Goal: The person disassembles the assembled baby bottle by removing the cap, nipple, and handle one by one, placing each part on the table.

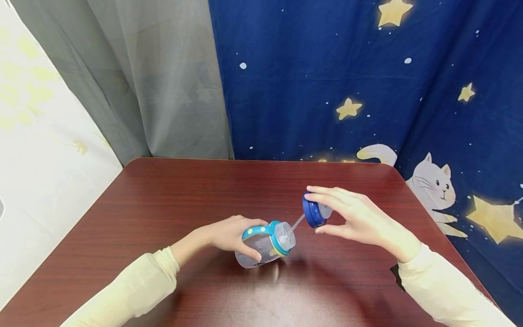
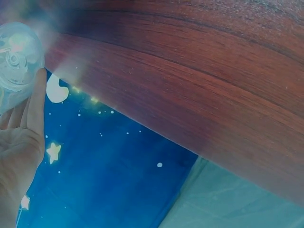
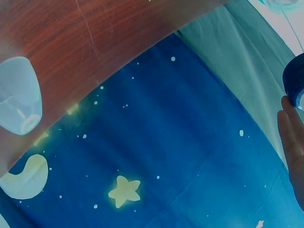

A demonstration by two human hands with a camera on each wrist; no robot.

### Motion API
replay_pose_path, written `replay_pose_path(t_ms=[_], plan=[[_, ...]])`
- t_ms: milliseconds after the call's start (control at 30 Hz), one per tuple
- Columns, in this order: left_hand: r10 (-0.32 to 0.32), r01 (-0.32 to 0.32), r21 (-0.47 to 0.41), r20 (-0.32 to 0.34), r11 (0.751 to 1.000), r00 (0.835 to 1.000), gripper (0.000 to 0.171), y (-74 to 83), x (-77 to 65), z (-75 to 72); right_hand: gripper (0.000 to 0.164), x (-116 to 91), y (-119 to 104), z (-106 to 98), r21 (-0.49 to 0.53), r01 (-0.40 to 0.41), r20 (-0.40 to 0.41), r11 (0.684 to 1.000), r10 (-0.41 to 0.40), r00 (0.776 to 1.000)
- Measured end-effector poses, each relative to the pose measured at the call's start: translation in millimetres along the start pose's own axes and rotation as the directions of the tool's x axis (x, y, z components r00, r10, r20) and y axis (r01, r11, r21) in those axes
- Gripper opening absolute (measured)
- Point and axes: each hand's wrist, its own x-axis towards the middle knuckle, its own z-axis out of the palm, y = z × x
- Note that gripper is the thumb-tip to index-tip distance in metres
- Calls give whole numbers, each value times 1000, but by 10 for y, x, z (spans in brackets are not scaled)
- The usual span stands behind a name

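Note:
My left hand point(image 1: 233, 234) grips a clear baby bottle point(image 1: 261, 252) with a blue-green handled collar point(image 1: 258, 230), tilted with its uncovered mouth to the right. In the left wrist view, the bottle's round, clear end point(image 2: 16, 57) shows above the fingers. My right hand point(image 1: 355, 215) pinches a dark blue lid point(image 1: 313, 212) between fingers and thumb, to the right of the bottle mouth. A thin clear straw point(image 1: 298, 221) runs from the lid to the bottle's mouth. The right wrist view catches only part of the blue lid point(image 3: 293, 78) at its edge.
The red-brown wooden table point(image 1: 196, 190) lies under both hands. Behind it hang a grey curtain point(image 1: 175, 81) and a blue curtain point(image 1: 294, 91) with stars and a cat. A pale, rounded shape point(image 3: 19, 90) shows at the left of the right wrist view.

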Motion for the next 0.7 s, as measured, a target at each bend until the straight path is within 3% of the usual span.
replay_pose_path(t_ms=[700], plan=[[-17, 17, 23, 11, 1000, 1000, 71, -13, 13, 28, 68, 28, 29, -190, -53, -11, -70, 999, 8, 998]])
